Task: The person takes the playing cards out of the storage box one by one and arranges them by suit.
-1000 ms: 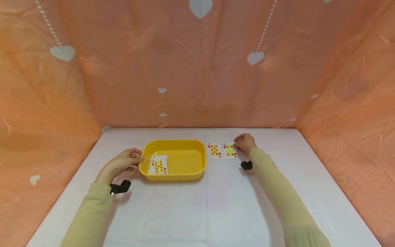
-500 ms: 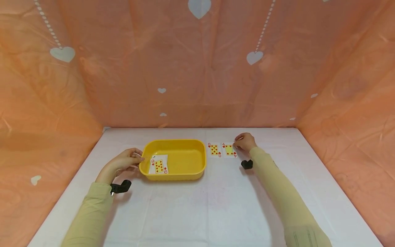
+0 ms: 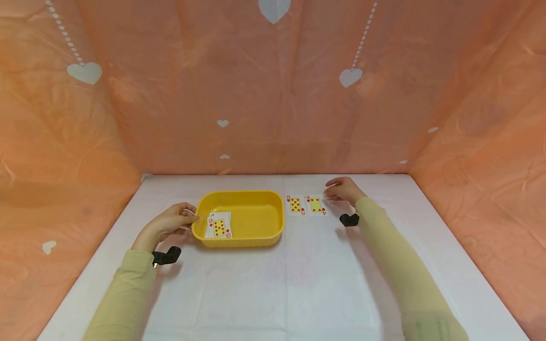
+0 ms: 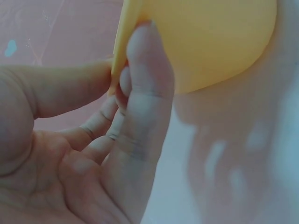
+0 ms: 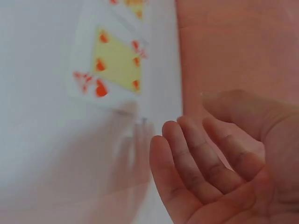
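since the earlier frame, the right hand (image 3: pixel 342 190) is lifting off the four of hearts playing card (image 3: pixel 315 205) and drawing slightly back and to the right; the card is lying flat on the white tablecloth (image 3: pixel 273 289), face up, just to the left of the fingertips. the right wrist view is showing this hand (image 5: pixel 224 163) empty, with its fingers (image 5: pixel 187 161) loosely spread and relaxed above the cloth, and the same card (image 5: pixel 112 60) beyond them. a second face-up card, the eight of hearts playing card (image 3: pixel 296 205), is lying just beside the first, on the side away from the right hand. the left hand (image 3: pixel 170 223) is pinching the near left rim of the yellow rounded plastic tub (image 3: pixel 256 222); in the left wrist view the thumb and fingers (image 4: pixel 145 84) are gripping the tub edge (image 4: pixel 126 28). inside the tub, close to the left hand, two diamond playing cards (image 3: pixel 219 226) are lying overlapped.
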The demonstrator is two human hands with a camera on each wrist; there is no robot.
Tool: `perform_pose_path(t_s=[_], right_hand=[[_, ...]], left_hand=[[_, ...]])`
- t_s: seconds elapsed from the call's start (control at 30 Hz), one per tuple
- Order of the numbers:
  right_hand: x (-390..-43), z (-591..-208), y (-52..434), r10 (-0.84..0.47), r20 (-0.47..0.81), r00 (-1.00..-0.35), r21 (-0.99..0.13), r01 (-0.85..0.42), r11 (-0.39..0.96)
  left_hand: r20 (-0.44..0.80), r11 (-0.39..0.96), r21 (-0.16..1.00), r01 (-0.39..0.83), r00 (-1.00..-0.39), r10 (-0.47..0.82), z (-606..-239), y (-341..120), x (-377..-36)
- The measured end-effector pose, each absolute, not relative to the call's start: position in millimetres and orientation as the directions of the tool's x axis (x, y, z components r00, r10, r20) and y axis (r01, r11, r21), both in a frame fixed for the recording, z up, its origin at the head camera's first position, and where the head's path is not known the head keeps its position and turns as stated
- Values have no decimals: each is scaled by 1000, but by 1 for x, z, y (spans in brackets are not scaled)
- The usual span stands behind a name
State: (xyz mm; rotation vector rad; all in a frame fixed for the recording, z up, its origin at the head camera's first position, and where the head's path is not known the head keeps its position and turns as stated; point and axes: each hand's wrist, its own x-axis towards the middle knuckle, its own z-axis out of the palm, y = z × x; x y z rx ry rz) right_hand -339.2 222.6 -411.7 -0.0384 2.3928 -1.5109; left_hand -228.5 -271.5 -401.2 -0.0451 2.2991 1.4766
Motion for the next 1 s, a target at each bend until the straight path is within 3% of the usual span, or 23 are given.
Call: perform_pose_path(t_s=[0.27, 0.63, 1.0], right_hand=[[-341, -391, 204, -302, -171, -938, -943, 67, 327], [-329, -349, 128, -440, -130, -889, -978, 40, 207], [-329, -358, 57, -556, -162, -815, -981, 70, 183]], left_hand=[[-352, 438, 865, -245, -918, 181, -402, -271, -227], [-361, 433, 865, -253, -914, 186, -404, -274, -228], [-355, 420, 872, -250, -914, 194, -401, -274, -229]])
